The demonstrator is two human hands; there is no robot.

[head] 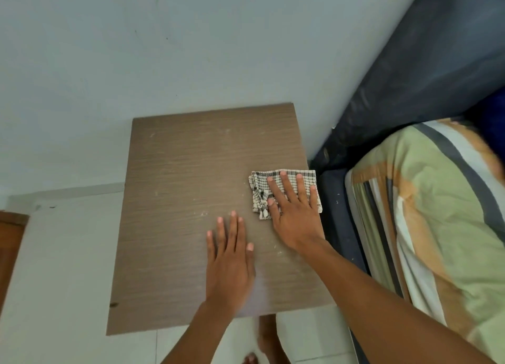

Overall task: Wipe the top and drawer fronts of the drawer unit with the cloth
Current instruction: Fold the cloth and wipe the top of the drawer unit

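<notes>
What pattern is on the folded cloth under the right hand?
The folded cloth is cream with dark checks; head view.

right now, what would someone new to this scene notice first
The right hand presses flat on a checked cloth at the right edge of the dusty brown drawer unit top. The left hand rests flat on the bare wood beside it, and striped bedding fills the right side.

- Drawer fronts: hidden beneath the top point(185, 188).
- Cloth point(258, 188), at the top's right edge: partly covered by right hand point(296, 216).
- Bedding point(437, 227), right of the top: blurred, cut off.
</notes>
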